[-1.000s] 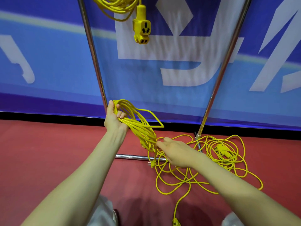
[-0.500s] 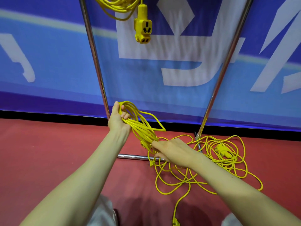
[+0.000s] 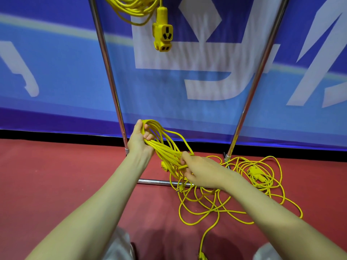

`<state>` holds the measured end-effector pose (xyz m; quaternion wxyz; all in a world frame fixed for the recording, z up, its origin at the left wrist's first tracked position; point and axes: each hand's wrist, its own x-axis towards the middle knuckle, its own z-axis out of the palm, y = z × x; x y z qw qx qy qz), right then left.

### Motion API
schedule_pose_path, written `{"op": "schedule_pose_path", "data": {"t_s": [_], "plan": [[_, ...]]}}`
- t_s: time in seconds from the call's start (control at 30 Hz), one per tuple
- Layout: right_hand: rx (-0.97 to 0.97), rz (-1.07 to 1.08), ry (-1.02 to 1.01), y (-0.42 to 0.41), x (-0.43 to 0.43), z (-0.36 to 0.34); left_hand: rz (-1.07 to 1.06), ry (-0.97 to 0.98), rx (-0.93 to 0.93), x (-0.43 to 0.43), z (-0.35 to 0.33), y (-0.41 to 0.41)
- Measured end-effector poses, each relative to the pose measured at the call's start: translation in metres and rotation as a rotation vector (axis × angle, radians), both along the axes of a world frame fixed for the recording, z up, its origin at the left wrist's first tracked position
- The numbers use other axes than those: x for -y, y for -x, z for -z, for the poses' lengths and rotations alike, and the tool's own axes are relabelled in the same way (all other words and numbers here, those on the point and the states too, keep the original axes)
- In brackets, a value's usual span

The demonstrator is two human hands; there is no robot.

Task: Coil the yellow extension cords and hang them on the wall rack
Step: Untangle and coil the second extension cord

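Observation:
My left hand (image 3: 139, 138) grips the top of a bundle of yellow cord loops (image 3: 165, 147), held just in front of the rack's left pole. My right hand (image 3: 200, 171) pinches the lower end of the same bundle, fingers curled round its strands. A loose tangle of yellow cord (image 3: 231, 196) lies on the red floor under and right of my right hand, with a yellow socket block (image 3: 256, 172) in it. A coiled yellow cord (image 3: 135, 8) hangs at the top of the metal rack (image 3: 110, 76), its socket end (image 3: 163, 34) dangling.
The rack's two chrome poles slope up to the top edge and a crossbar (image 3: 154, 182) lies on the red floor. A blue banner wall (image 3: 56, 76) stands close behind. A plug (image 3: 202, 257) lies at the bottom edge between my knees.
My right hand has moved up and left along the cord and now holds the bundle's lower end. The left hand has shifted slightly right with the loops.

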<state>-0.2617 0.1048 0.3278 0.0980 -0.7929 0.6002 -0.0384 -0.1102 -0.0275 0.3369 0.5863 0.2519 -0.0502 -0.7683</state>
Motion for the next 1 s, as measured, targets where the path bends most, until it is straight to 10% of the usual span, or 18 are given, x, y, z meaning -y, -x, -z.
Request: {"op": "schedule_pose_path", "data": {"t_s": [0.2, 0.47, 0.67, 0.8, 1.0], "plan": [[-0.089, -0.144, 0.224, 0.010, 0.003, -0.002, 0.084, -0.008, 0.040, -0.001, 0.001, 0.004], [-0.034, 0.326, 0.049, 0.021, 0.003, -0.012, 0.201, 0.058, 0.122, -0.010, -0.013, 0.008], [0.881, 0.107, -0.122, 0.019, 0.007, -0.026, 0.250, 0.097, 0.232, -0.016, -0.014, 0.013], [0.656, -0.003, 0.056, 0.010, 0.008, -0.029, 0.341, 0.129, 0.304, -0.024, -0.017, 0.018], [0.283, 0.486, 0.044, 0.016, 0.015, -0.025, 0.404, 0.164, 0.349, -0.032, -0.017, 0.024]]}}
